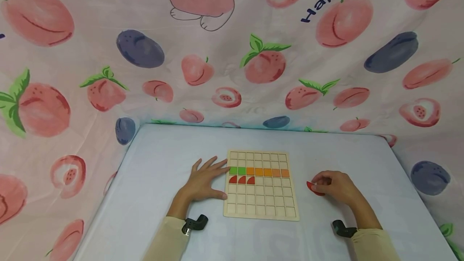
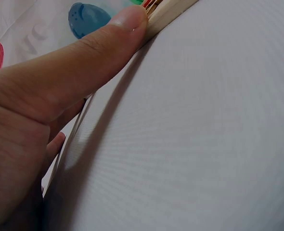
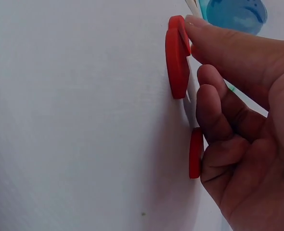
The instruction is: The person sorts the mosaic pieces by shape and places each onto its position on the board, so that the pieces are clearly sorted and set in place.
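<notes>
A square-gridded wooden board (image 1: 273,200) lies flat on the table. Across one row sit two green tiles (image 1: 237,170) and several orange tiles (image 1: 267,172); the row below has three red quarter-round pieces (image 1: 242,179) at its left end. My left hand (image 1: 203,182) spreads its fingers along the board's left edge, thumb touching the rim (image 2: 171,14) in the left wrist view. Right of the board, thumb and forefinger of my right hand (image 1: 337,186) pinch a red piece (image 3: 177,62), which overlaps another. A further red piece (image 3: 195,154) lies beneath the curled fingers.
The table (image 1: 174,144) has a plain white cover. A fruit-printed cloth (image 1: 224,43) hangs behind it and at both sides. Each wrist wears a small black camera, the left one (image 1: 195,222) beside the board's lower left corner.
</notes>
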Available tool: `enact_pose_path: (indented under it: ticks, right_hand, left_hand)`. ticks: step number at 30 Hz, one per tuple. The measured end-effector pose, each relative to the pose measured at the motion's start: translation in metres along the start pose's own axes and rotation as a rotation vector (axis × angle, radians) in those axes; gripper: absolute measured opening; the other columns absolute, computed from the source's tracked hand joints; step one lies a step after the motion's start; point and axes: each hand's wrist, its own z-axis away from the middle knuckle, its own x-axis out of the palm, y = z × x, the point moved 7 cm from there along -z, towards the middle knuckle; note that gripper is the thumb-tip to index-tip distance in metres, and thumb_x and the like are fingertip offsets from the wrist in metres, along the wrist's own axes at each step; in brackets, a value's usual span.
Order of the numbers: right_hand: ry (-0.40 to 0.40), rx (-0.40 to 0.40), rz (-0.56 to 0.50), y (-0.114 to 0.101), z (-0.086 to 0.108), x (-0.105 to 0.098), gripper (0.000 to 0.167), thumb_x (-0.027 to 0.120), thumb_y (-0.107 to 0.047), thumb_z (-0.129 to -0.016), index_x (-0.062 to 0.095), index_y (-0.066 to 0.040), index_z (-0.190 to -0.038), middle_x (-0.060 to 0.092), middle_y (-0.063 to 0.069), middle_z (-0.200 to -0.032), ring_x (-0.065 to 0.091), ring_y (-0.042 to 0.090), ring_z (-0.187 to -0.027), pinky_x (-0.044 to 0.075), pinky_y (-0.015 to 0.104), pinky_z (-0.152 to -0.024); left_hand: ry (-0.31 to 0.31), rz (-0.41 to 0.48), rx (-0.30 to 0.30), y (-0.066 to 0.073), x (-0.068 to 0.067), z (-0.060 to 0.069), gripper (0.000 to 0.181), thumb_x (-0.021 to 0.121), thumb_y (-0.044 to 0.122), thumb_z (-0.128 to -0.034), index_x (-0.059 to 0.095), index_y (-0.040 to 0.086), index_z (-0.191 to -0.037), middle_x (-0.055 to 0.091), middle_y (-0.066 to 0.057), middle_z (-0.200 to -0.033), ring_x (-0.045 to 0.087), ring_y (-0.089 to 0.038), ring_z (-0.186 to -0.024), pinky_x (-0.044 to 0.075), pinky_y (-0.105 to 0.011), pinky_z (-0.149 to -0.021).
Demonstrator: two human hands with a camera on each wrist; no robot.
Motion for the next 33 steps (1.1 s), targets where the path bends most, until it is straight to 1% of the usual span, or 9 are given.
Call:
enact_pose_path:
  ticks: [9, 11, 23, 26, 33]
  right_hand:
    - [0.004, -0.013, 0.001, 0.0001, -0.0018, 0.0030, 0.018, 0.083, -0.022, -0.083, 0.076, -0.013, -0.097, 0.059, 0.000, -0.080, 0.051, 0.017, -0.077, 0.041, 0.027, -0.063]
    - [0.003, -0.018, 0.003, -0.0010, -0.0019, 0.0035, 0.019, 0.083, -0.022, -0.084, 0.075, -0.012, -0.098, 0.060, 0.000, -0.080, 0.051, 0.016, -0.077, 0.040, 0.027, -0.062]
    - [-0.016, -0.004, 0.019, -0.0052, -0.0045, 0.0047, 0.019, 0.081, -0.019, -0.084, 0.074, -0.007, -0.097, 0.060, 0.001, -0.080, 0.051, 0.017, -0.077, 0.041, 0.028, -0.064]
    - [-0.018, -0.005, 0.018, -0.0052, -0.0047, 0.0047, 0.019, 0.081, -0.018, -0.083, 0.073, -0.007, -0.096, 0.060, 0.001, -0.080, 0.052, 0.017, -0.077, 0.043, 0.028, -0.064]
    - [-0.003, -0.011, 0.030, -0.0066, -0.0040, 0.0034, 0.011, 0.077, -0.019, -0.088, 0.072, -0.010, -0.091, 0.061, 0.000, -0.078, 0.053, 0.017, -0.077, 0.045, 0.027, -0.064]
  left_hand:
    - [-0.006, 0.002, 0.002, -0.0002, -0.0004, 0.0008, 0.097, 0.078, 0.074, -0.0693, 0.049, 0.033, -0.153, 0.033, 0.011, -0.166, 0.017, -0.026, -0.159, 0.003, -0.065, -0.124]
    - [-0.006, -0.001, 0.002, -0.0001, -0.0006, 0.0010, 0.097, 0.079, 0.073, -0.0694, 0.049, 0.033, -0.153, 0.033, 0.011, -0.166, 0.017, -0.026, -0.159, 0.004, -0.065, -0.124]
    - [-0.009, -0.002, -0.004, -0.0003, -0.0003, 0.0012, 0.097, 0.079, 0.073, -0.0699, 0.048, 0.033, -0.153, 0.033, 0.012, -0.166, 0.017, -0.026, -0.159, 0.004, -0.065, -0.124]
    - [-0.011, -0.003, -0.004, -0.0002, -0.0001, 0.0009, 0.097, 0.079, 0.073, -0.0699, 0.048, 0.033, -0.153, 0.033, 0.012, -0.166, 0.017, -0.026, -0.159, 0.004, -0.065, -0.124]
    - [-0.014, -0.003, 0.002, 0.0013, -0.0008, 0.0001, 0.097, 0.079, 0.072, -0.0703, 0.048, 0.033, -0.153, 0.033, 0.012, -0.166, 0.017, -0.026, -0.159, 0.004, -0.065, -0.124]
